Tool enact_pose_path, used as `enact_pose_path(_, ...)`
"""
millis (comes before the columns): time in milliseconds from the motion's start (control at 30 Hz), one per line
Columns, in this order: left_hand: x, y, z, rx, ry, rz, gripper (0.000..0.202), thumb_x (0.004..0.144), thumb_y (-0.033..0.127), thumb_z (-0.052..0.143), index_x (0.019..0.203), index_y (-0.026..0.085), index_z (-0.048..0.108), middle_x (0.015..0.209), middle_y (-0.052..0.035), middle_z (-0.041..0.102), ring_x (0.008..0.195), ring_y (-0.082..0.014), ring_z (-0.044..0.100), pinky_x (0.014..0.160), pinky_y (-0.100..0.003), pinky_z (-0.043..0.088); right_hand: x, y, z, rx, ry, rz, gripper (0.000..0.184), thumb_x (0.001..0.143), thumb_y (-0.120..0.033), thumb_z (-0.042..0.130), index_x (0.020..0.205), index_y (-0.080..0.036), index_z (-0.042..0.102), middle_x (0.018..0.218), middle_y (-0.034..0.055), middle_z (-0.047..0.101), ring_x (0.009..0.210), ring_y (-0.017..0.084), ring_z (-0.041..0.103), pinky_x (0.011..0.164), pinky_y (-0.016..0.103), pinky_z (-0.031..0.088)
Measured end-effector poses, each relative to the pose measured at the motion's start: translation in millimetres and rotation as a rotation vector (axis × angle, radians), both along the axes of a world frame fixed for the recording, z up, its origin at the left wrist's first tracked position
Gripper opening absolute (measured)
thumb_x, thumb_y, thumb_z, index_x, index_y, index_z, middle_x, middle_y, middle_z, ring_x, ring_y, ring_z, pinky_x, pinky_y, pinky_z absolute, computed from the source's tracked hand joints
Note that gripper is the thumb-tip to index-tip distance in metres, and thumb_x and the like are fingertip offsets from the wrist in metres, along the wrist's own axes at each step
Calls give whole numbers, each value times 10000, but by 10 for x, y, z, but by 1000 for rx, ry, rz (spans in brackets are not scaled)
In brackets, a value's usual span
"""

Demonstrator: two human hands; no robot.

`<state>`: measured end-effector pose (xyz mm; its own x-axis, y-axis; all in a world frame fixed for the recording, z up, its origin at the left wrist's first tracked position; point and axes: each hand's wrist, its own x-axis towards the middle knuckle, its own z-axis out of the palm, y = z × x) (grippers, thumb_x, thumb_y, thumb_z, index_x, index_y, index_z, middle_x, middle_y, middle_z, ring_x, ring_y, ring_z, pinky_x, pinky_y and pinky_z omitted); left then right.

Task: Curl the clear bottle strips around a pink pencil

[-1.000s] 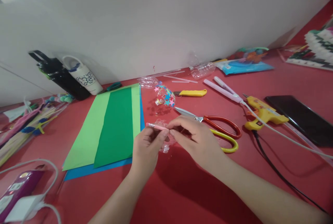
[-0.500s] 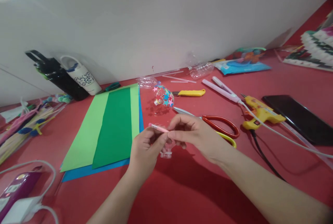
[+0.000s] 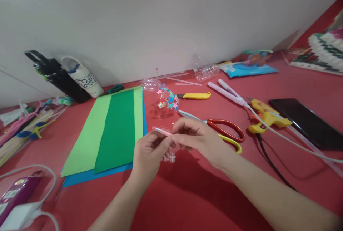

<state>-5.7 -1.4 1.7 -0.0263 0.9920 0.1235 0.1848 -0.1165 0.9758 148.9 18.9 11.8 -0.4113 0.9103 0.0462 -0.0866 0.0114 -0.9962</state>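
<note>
Both my hands meet over the red table (image 3: 187,195). My left hand (image 3: 148,155) is closed around a small clear plastic bottle piece (image 3: 170,156), whose neck shows below my fingers. My right hand (image 3: 199,138) pinches a thin pink stick (image 3: 162,131) that points left across my left fingers. Just beyond them lie red and yellow scissors (image 3: 225,131) and a clear bottle top covered with coloured stars (image 3: 168,99).
Green and blue paper sheets (image 3: 112,131) lie to the left. A yellow box cutter (image 3: 194,96), a pink hair iron (image 3: 227,92), a yellow glue gun (image 3: 266,116) with cables and a black phone (image 3: 308,122) lie to the right. Bags (image 3: 72,79) lean on the white wall. Pipe cleaners (image 3: 24,131) lie far left.
My hands stay together with the stick and bottle piece; the bottle piece has turned a little in my left hand. The view drifted slightly.
</note>
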Motion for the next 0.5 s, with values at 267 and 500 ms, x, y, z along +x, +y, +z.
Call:
enact_pose_path(267, -13, 18, 26, -122, -149, -68, 139, 748, 255, 633, 658, 149, 641, 432, 25, 574, 343, -74, 485, 357, -178, 379, 43, 10, 19, 124, -125, 30, 85, 832, -232, 588, 766, -189, 556, 722, -5, 608, 666, 127, 578, 600, 253, 450)
enact_pose_path(500, -27, 62, 32, -180, -150, -158, 153, 765, 250, 605, 664, 141, 642, 549, -21, 654, 411, -111, 576, 417, -219, 478, 55, 32, 24, 172, -239, -12, 102, 838, -173, 537, 738, -190, 551, 674, -31, 565, 609, 103, 532, 561, 223, 418)
